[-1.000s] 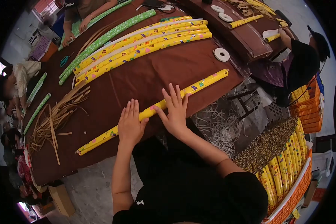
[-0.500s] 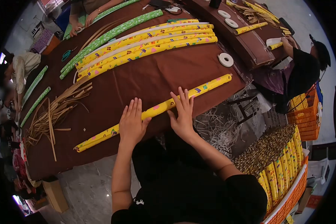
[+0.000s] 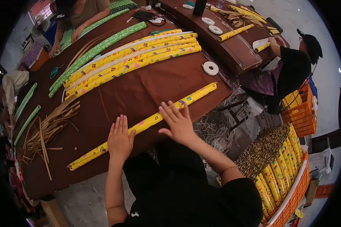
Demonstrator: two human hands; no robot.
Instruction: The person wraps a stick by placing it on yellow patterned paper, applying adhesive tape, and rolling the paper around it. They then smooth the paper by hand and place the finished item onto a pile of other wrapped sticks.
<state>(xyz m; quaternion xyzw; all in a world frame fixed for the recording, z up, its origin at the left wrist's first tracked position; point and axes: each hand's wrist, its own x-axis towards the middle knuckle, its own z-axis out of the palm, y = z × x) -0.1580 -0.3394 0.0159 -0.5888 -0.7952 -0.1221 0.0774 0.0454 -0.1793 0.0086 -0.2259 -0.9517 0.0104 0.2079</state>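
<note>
Tube (image 3: pixel 149 120), yellow and patterned, lies flat on the brown-covered table (image 3: pixel 121 99) directly in front of you, near the table's close edge. Your hands are apart and open, neither clamped on anything. Left hand (image 3: pixel 119 143) is laid across the tube left of its middle, fingers pointing away from you, thumb out to the right. Right hand (image 3: pixel 180 127) reaches over it right of the middle, fingers spread, thumb on your side; cannot tell whether those fingers press or hover just above. Step in hand, by judgement: flat-palm handling, a press or a roll, with no grasp. Any roll from this pose would call for even pressure from both palms, moving together so neither end swings ahead. Long axis runs diagonally: left end low and nearer your body, right end angled away from you towards the white tape roll (image 3: pixel 206 68), apart from it. Looks straight, no clear bend. Beyond, a row of yellow tubes (image 3: pixel 136 66) with a green roll (image 3: pixel 96 52) on its far side; brown strips (image 3: pixel 53 123) heaped to your left. Orange basket (image 3: pixel 293 201) beside you on the right, more yellow tubes packed inside.
</note>
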